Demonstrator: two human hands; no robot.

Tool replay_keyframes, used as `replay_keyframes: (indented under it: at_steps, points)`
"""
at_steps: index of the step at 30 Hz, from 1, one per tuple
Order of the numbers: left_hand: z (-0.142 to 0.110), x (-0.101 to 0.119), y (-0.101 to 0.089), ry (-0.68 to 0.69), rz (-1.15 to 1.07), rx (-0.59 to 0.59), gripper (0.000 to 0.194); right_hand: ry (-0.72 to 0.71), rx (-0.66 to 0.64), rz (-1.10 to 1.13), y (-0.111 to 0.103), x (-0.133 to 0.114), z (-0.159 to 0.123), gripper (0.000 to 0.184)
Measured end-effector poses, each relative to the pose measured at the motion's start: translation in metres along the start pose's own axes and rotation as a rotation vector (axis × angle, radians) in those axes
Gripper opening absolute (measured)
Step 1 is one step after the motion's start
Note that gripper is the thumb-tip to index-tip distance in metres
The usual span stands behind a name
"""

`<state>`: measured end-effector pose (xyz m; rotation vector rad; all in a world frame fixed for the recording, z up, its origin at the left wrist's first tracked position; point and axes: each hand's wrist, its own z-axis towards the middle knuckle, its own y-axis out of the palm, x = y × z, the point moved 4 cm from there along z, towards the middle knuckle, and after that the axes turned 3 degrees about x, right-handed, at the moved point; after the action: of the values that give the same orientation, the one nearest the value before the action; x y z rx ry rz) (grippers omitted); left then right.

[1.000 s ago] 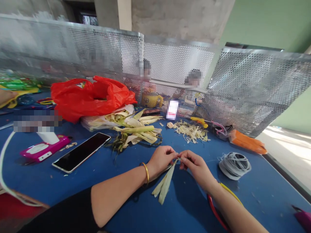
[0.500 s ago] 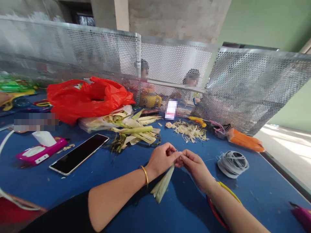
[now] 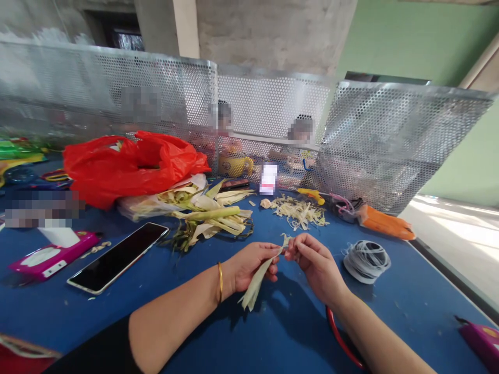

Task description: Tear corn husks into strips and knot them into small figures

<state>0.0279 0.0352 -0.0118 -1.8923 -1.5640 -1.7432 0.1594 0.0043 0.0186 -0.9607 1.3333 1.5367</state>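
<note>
Well, husk piece (image 3: pixel 255 285): pale, thin, dry-looking, creased lengthwise; narrow up top, fanning to a ragged lower end; held just above the blue tbl (image 3: pixel 218 345), in L hand (image 3: pixel 253 262).
L hand: thumb & fingers gripping it nr narrow end; smooth gold bangle (image 3: pixel 220 283) round wrist, black sleeve (image 3: pixel 97 350) up arm.
R hand (image 3: pixel 315 265): thumb & fingertips drawn together just beside that end; can't tell if a strand's pinched.
Red loop (image 3: pixel 337 332): smooth, curved, partly hidden by R forearm (image 3: pixel 374 322).
Twine coil (image 3: pixel 366 262): grey-white, loosely wound, drum-shaped, R of R hand.
Husk heap (image 3: pixel 210 215): cream & pale-green strips, tangled, w/ thick stalk-like roll on top.
Shavings (image 3: pixel 302 214): thin, curly, cream, loose pile beyond hands.
Red bag (image 3: pixel 105 182): crumpled, shiny thin plastic.
Dark phone (image 3: pixel 120 257): flat glossy slab, pale rim; magenta box (image 3: pixel 54 257) just beside.
Tbl: matte, smooth, dotted w/ specks.
Mesh screen (image 3: pixel 273 104): perforated metal sheets along tbl's far side, ppl (image 3: pixel 302 129) seen thru holes.
Room: rough grey concrete wall (image 3: pixel 265 31) in bg, plain green wall (image 3: pixel 390 41) to R, sunlit pale floor (image 3: pixel 460 223).
</note>
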Motion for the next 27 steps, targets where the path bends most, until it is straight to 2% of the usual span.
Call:
replay_keyframes:
  at_steps: [4, 7, 10, 14, 18, 22, 27]
  points:
    - [-0.001, 0.005, -0.002, 0.025, 0.04, 0.087, 0.014, -0.035, 0.032, -0.138, -0.001, 0.0, -0.001, 0.021]
    - [-0.003, 0.008, -0.001, 0.06, 0.073, 0.115, 0.019, -0.069, 0.033, -0.278, -0.001, 0.002, 0.0, 0.024]
    - [-0.005, 0.011, 0.0, 0.139, 0.157, 0.189, 0.027, -0.083, 0.047, -0.472, -0.003, 0.007, 0.002, 0.026]
    - [-0.009, 0.013, 0.001, 0.256, 0.328, 0.296, 0.027, -0.059, 0.028, -0.763, -0.002, 0.016, 0.002, 0.022]
    - [-0.01, 0.012, 0.002, 0.294, 0.397, 0.33, 0.024, -0.073, -0.018, -0.839, 0.003, 0.017, -0.002, 0.025]
    - [-0.009, 0.011, -0.002, 0.251, 0.314, 0.326, 0.032, -0.107, -0.069, -0.911, 0.008, 0.014, -0.006, 0.022]
    - [-0.007, 0.012, -0.003, 0.175, 0.06, 0.215, 0.037, -0.096, -0.244, -1.087, 0.01, 0.002, -0.004, 0.02]
